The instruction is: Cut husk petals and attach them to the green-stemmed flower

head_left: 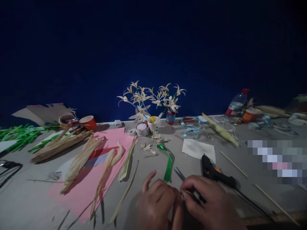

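Note:
My left hand (157, 201) rests low on the grey table, fingers curled and pinched against a small pale piece I cannot make out, the thumb sticking up. My right hand (211, 203) is closed beside it on a pair of scissors (184, 180), whose blades point up and left. The two hands touch at the fingertips. A green ribbon strip (168, 164) lies just beyond them. A black glue gun (214, 172) lies right behind my right hand.
Dried husk strips (79, 159) lie on a pink sheet (86, 185) at the left. At the back stand a husk flower bouquet (150, 99), small cups (88, 122), tape rolls (142, 127), blue ribbon (190, 127), a plastic bottle (236, 103). A white paper (198, 149) and thin stick (259, 188) lie right.

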Demonstrator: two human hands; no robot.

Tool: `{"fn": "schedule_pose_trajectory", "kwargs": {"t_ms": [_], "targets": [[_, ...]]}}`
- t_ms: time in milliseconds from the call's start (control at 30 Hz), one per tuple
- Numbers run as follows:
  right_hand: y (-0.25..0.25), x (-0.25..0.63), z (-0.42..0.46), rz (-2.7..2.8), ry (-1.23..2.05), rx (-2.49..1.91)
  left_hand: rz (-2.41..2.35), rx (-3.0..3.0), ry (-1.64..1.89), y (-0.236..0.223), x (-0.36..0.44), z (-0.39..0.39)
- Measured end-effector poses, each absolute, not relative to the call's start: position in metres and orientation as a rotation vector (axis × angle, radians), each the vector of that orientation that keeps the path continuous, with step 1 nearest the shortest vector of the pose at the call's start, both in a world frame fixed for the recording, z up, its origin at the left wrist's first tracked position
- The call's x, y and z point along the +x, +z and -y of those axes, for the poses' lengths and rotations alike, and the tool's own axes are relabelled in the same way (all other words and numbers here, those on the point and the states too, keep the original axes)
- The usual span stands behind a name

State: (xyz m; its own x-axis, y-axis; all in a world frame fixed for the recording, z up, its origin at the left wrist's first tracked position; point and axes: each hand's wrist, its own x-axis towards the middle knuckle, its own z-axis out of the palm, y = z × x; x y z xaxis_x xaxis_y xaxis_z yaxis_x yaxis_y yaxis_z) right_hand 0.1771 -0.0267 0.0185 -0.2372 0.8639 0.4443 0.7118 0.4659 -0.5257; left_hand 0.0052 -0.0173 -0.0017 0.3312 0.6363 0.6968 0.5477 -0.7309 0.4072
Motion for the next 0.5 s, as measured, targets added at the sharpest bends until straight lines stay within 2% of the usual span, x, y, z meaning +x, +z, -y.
{"fn": "schedule_pose_trajectory", "kwargs": {"t_ms": [267,500], "targets": [[0.013,0.201,0.021,1.818,0.213,-1.393,-1.185,2.384,1.486,-0.006,0.005,0.017],[0.014,0.167,0.028,1.917,0.328,-1.395,-1.144,2.436,1.473,-0.004,0.006,0.017]]}}
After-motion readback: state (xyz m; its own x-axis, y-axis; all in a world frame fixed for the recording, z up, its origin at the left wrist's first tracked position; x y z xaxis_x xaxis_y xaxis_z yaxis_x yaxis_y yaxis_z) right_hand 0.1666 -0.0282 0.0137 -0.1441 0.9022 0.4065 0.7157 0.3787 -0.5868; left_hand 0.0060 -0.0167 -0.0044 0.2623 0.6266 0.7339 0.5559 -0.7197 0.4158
